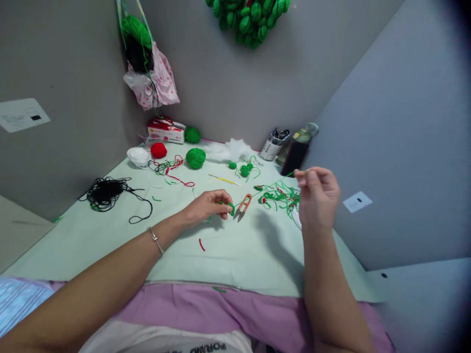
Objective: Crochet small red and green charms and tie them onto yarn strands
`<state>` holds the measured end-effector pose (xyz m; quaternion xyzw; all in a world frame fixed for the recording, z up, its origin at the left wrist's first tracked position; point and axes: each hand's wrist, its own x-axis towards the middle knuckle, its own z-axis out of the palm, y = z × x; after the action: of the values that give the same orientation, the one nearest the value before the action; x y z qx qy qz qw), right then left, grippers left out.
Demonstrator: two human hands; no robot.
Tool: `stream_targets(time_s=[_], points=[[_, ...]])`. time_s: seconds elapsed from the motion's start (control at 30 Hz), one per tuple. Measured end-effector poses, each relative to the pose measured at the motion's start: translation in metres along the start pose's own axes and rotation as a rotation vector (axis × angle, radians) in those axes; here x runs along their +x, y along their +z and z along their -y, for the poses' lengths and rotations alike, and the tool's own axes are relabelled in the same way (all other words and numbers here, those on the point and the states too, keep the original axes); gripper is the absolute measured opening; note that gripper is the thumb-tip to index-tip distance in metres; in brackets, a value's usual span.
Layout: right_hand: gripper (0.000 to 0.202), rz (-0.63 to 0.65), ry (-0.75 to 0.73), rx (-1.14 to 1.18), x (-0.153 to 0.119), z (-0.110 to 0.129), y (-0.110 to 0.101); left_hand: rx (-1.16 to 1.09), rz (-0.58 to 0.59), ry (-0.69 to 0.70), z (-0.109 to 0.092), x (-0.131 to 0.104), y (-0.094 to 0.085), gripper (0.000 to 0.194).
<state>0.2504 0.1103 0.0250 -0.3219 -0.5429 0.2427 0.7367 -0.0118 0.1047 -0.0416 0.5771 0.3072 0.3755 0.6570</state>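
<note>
1. With 12 o'clock pointing away from the person, the small, looped green yarn piece (pixel 231 210) is at the left hand's fingertips, over the middle of the pale green cloth (pixel 228 264).
2. The left hand (pixel 209 206) pinches this piece between thumb and fingers, which hide much of it. The right hand (pixel 321 193), raised at about 2 o'clock from it, pinches the thin green yarn strand (pixel 285 178) between thumb and forefinger.
3. The piece looks partly worked, by my judgement: its strand runs out long and uncut. Small green yarn balls with tails (pixel 245 170) lie at about 1 o'clock from it, and a loose heap of green-and-red yarn pieces (pixel 279 196) at about 2 o'clock; whether those are complete, I cannot tell.
4. The strand's long axis runs from 8 to 2 o'clock, looking taut. The piece's own facing and long axis cannot be told.
5. The orange-handled metal thread snips (pixel 247 200) lie just beside the left fingertips, blades towards 7 o'clock, held by neither hand. The slim yellow crochet hook (pixel 225 180) lies at about 12 o'clock from the piece, also unheld.
</note>
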Motion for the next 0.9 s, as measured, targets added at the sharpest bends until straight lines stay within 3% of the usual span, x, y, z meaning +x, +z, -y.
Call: stream_targets(time_s=[0.2,0.33,0.57,0.9], points=[[0.006,0.593,0.0,-0.432,-0.027,0.006,0.023,-0.09,0.038,0.043,0.004,0.001,-0.001,0.022],[0.012,0.817,-0.069,-0.623,-0.037,0.004,0.029,-0.085,0.076,0.074,0.002,0.0,-0.001,0.021],[0.014,0.869,-0.153,-0.726,-0.038,0.001,0.029,-0.071,0.106,0.101,0.003,0.0,0.0,0.019],[0.015,0.898,-0.156,-0.707,-0.039,0.002,0.03,-0.051,0.101,0.077,0.001,-0.001,0.001,0.02]])
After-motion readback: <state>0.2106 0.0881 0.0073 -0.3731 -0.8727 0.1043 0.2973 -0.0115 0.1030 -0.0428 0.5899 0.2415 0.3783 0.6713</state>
